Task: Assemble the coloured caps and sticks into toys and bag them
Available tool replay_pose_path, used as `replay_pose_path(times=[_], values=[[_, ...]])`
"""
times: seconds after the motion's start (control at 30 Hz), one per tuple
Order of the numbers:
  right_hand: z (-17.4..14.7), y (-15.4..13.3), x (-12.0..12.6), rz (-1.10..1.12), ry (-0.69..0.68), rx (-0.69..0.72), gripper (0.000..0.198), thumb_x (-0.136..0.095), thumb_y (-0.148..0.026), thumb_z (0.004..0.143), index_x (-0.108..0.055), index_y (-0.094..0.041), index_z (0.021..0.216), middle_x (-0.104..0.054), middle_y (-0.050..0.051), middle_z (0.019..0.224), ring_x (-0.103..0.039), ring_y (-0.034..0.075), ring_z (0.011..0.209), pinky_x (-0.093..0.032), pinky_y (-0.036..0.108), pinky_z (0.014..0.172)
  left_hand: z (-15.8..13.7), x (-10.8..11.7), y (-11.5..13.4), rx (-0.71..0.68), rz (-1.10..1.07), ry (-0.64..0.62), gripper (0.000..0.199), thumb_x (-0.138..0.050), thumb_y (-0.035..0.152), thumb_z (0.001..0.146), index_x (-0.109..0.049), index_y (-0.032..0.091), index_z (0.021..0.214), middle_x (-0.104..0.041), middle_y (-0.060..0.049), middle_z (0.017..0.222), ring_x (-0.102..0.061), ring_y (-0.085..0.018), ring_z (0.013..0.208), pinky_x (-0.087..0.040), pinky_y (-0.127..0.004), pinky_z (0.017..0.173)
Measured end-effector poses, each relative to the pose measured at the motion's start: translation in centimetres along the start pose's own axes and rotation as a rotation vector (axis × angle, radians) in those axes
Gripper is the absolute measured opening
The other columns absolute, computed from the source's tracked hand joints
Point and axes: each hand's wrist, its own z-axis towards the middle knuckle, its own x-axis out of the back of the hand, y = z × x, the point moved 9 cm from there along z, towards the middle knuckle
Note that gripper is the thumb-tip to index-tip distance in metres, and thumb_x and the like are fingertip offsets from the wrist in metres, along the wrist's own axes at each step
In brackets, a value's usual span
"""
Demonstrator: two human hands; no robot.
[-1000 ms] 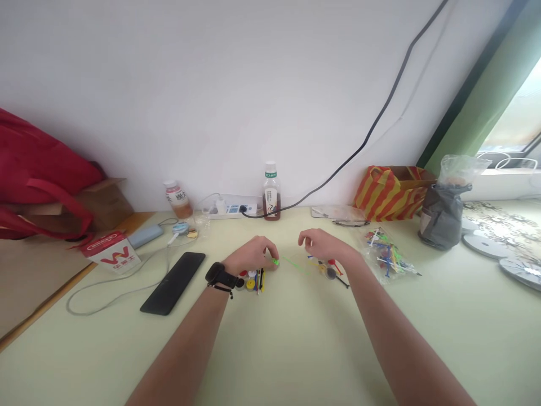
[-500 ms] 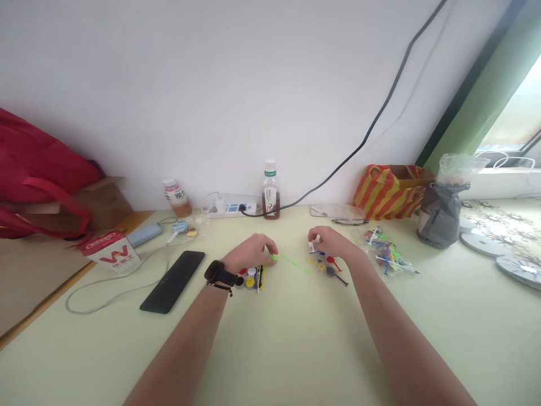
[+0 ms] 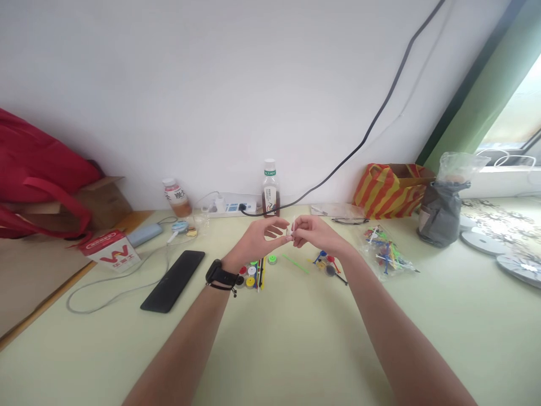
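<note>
In front of the bottle, my two hands meet above the table. My right hand (image 3: 315,232) pinches a small white plastic stick (image 3: 294,224), which stands nearly upright at the fingertips. From the other side, the thumb and fingers of my left hand (image 3: 264,239) close on the lower end of the same piece; its base is mostly hidden. Beneath my left hand lie small coloured discs (image 3: 251,282) and a row of thin sticks (image 3: 261,276). A green disc (image 3: 273,260) and a green stick (image 3: 296,264) lie between the hands. Under my right hand are blue, red and yellow stemmed pieces (image 3: 331,260).
A clear bag of coloured plastic pieces (image 3: 386,251) lies to the right. At the left is a black flat slab (image 3: 173,282). Behind stand a tea bottle (image 3: 270,192) and a power strip (image 3: 232,207) with a black cable (image 3: 338,169).
My right hand has lifted the white stick from the right-hand pieces and moved left. My left hand has let go of the green disc and risen to meet it.
</note>
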Motion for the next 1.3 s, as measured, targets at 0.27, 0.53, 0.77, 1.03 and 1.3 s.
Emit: replay_pose_path(times=[0.27,0.53,0.77,1.03,1.3], values=[[-0.2,-0.1,-1.2,-0.246,0.038,-0.005,0.008,-0.051,-0.026,0.086,-0.057,-0.02,0.083,-0.058,-0.003,0.073,-0.051,0.013,0.066,-0.039,0.025,0.062,-0.2,-0.8,-0.1,0.002,-0.029,-0.043,0.028,-0.073,0.042,0.086,-0.072,0.017,0.099,-0.076,-0.006,0.09,-0.071,-0.019,0.082,-0.059,-0.03,0.079],[0.2,4.5,-0.4,-0.669,-0.007,-0.194,0.02,-0.068,-0.022,0.078,-0.066,-0.02,0.098,-0.065,0.002,0.082,-0.058,0.017,0.07,-0.039,0.026,0.059,-0.4,-1.8,-3.4,0.03,0.225,-0.099,0.018,-0.077,0.036,0.079,-0.073,0.019,0.077,-0.075,-0.005,0.082,-0.068,-0.021,0.079,-0.053,-0.031,0.073],[-0.8,4.3,1.9,-0.72,-0.022,-0.255,0.016,-0.08,-0.026,0.068,-0.066,-0.021,0.073,-0.07,0.005,0.08,-0.058,0.016,0.061,-0.039,0.027,0.053,-0.9,-3.0,-5.6,0.09,0.271,-0.22,0.015,-0.076,0.033,0.076,-0.08,0.021,0.083,-0.077,-0.005,0.085,-0.07,-0.023,0.083,-0.05,-0.03,0.07],[-2.9,5.4,3.7,-0.82,-0.158,-0.498,0.022,-0.083,-0.01,0.049,-0.068,-0.02,0.06,-0.068,0.004,0.064,-0.06,0.019,0.056,-0.04,0.031,0.053,-1.1,-3.5,-6.1,0.128,0.199,-0.274,0.017,-0.077,0.034,0.073,-0.078,0.019,0.081,-0.076,-0.005,0.084,-0.07,-0.022,0.078,-0.051,-0.029,0.067],[-2.7,4.6,3.7,-0.783,-0.146,-0.434,0.014,-0.073,-0.009,0.06,-0.069,-0.02,0.067,-0.071,0.005,0.072,-0.057,0.015,0.054,-0.04,0.028,0.053,-1.4,-2.7,-6.2,0.141,0.213,-0.328,0.031,-0.081,0.031,0.067,-0.08,0.021,0.096,-0.076,-0.006,0.088,-0.07,-0.023,0.08,-0.051,-0.028,0.065]])
